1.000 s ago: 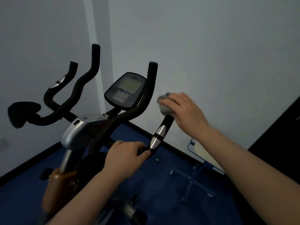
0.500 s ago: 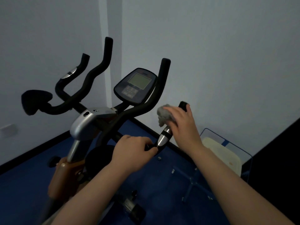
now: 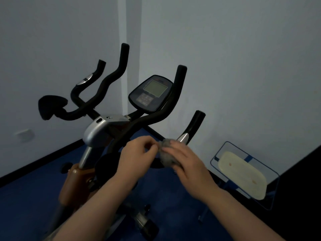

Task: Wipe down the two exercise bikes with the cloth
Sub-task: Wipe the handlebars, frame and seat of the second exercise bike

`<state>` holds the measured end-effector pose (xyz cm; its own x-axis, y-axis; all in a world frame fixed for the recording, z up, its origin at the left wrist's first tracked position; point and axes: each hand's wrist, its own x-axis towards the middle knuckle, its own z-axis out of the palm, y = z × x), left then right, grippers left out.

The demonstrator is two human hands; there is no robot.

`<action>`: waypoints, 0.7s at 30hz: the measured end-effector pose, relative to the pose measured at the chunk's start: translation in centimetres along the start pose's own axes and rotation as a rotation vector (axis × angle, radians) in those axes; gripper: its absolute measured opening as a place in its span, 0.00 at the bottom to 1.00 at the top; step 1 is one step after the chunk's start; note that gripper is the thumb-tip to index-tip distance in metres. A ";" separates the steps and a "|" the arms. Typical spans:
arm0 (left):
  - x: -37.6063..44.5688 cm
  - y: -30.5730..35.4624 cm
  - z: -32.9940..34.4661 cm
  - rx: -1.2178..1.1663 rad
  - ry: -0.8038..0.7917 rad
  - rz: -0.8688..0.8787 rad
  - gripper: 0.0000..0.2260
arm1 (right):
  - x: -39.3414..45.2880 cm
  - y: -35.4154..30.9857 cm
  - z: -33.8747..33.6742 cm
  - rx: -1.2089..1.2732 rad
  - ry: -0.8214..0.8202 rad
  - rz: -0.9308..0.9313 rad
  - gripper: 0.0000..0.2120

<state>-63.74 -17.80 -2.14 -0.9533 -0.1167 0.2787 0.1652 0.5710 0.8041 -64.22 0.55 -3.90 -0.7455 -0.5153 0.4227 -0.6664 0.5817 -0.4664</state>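
Both forearms reach forward over the exercise bike (image 3: 97,131). The right hand (image 3: 187,160) grips the grey cloth (image 3: 167,153) just below the silver part of the right handlebar (image 3: 194,126). The left hand (image 3: 137,153), fingers curled, pinches the cloth's edge beside it.

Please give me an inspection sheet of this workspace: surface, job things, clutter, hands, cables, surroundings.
Surface: blue floor, dim light.
Job's things: one exercise bike in view, with console and black handlebars; grey cloth bunched below the right inner grip.
Clutter: chair with pale seat, right of the bike.
Hands: right hand holds the cloth; left hand, fingers curled, touches its edge.
Cables: nothing seen.
Surroundings: pale walls, black skirting, wall socket.
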 end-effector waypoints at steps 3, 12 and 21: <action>-0.6 -0.3 -0.4 -0.138 0.076 -0.017 0.06 | -0.2 -1.5 -1.9 0.328 0.007 0.188 0.19; -6.4 2.1 -1.7 -0.389 -0.149 0.022 0.11 | -2.5 -5.1 -1.9 0.778 0.060 0.428 0.13; -11.1 1.7 -3.6 -0.273 -0.324 0.038 0.11 | -5.7 -8.6 -2.2 0.748 0.202 0.541 0.07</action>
<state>-51.94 -18.42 -2.01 -0.9683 0.1867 0.1662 0.2210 0.3291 0.9181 -54.23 -0.13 -0.53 -0.9862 -0.1338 0.0971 -0.1133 0.1194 -0.9864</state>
